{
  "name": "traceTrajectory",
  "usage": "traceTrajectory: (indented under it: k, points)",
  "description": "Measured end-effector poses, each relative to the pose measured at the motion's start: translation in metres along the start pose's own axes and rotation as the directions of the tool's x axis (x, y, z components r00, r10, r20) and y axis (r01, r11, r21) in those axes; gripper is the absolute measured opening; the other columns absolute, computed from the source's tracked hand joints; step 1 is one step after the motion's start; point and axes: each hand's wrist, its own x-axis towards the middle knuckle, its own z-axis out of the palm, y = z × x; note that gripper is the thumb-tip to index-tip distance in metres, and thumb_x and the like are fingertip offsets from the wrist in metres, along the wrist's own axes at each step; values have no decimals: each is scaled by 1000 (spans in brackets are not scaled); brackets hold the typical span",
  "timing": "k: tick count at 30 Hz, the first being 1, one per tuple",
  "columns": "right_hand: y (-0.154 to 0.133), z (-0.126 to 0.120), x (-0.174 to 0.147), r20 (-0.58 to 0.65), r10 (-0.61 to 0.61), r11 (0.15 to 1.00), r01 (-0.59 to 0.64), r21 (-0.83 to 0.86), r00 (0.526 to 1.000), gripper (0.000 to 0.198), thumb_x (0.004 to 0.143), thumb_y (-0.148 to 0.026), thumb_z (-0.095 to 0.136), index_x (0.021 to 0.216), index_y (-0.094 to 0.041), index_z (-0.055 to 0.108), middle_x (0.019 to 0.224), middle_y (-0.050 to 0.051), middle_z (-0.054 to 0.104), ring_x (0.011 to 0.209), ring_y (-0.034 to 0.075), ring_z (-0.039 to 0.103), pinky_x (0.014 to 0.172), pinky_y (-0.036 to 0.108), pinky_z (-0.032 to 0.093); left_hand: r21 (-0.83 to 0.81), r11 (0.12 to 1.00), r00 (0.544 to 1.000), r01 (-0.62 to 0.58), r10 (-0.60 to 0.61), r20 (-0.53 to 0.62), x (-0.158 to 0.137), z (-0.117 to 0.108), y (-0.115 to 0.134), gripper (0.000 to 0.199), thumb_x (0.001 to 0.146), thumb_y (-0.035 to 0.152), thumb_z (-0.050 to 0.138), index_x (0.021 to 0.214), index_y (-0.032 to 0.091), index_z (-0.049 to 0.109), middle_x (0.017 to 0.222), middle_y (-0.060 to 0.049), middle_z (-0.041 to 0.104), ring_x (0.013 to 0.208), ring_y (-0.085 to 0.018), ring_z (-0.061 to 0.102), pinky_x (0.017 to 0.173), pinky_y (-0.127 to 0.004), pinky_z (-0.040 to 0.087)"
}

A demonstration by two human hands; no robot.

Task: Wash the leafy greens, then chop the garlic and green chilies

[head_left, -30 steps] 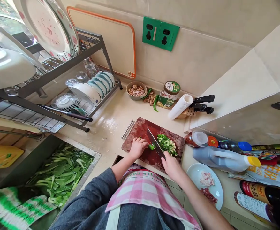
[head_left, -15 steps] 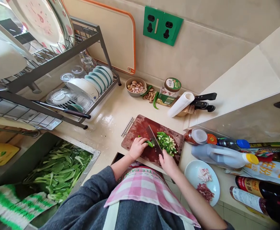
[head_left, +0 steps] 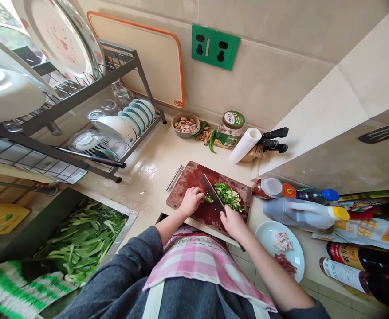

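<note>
A reddish-brown cutting board (head_left: 194, 175) lies at the counter's front edge. My right hand (head_left: 233, 220) is closed round the handle of a kitchen knife (head_left: 213, 191), whose blade slants across the board. Left of the blade, my left hand (head_left: 192, 200) presses curled fingers on a piece of green chili pepper (head_left: 208, 199), mostly hidden under the fingertips. Right of the blade sits a pile of chopped green pepper (head_left: 227, 196) with pale bits in it.
A plate (head_left: 264, 235) with sliced meat is at the right, beside several bottles and an oil jug (head_left: 294, 212). Behind stand a bowl of garlic (head_left: 185, 125), a jar (head_left: 229, 128) and a knife block (head_left: 256, 152). Left are a dish rack (head_left: 144, 75) and leafy greens (head_left: 91, 235) in the sink.
The view has tilted slightly upward and shifted to the right. My left hand has curled closer over the pepper, less of which shows now. The knife stays beside it.
</note>
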Motion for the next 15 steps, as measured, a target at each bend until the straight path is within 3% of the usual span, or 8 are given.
traceTrajectory:
  k: [6, 11, 15]
  points:
    - [0, 5, -1, 26, -22, 1000, 21, 17, 999, 19, 89, -27, 36, 96, -17, 51, 83, 7, 64, 73, 15, 60, 60, 22, 33, -71, 996, 997, -63, 60, -43, -17, 7, 4, 13, 83, 23, 52, 78, 22, 64, 104, -4, 59, 100, -19, 47, 88, -35, 37]
    - [1, 8, -1, -33, 34, 999, -34, 5, 999, 22, 90, -25, 34, 101, -15, 51, 86, 10, 65, 77, 17, 61, 62, 23, 35, -153, 986, 993, -66, 49, -111, -17, 14, 4, 15, 85, 17, 46, 92, 18, 59, 96, -5, 61, 97, -17, 50, 89, -35, 40]
    - [4, 4, 3, 14, -16, 1000, 16, 11, 1000, 19, 89, -27, 37, 93, -17, 52, 83, 8, 65, 74, 16, 61, 61, 22, 35, -137, 986, 989, -97, 80, -125, -12, 13, 6, 11, 82, 18, 52, 88, 20, 61, 95, -4, 60, 98, -18, 49, 89, -36, 40]
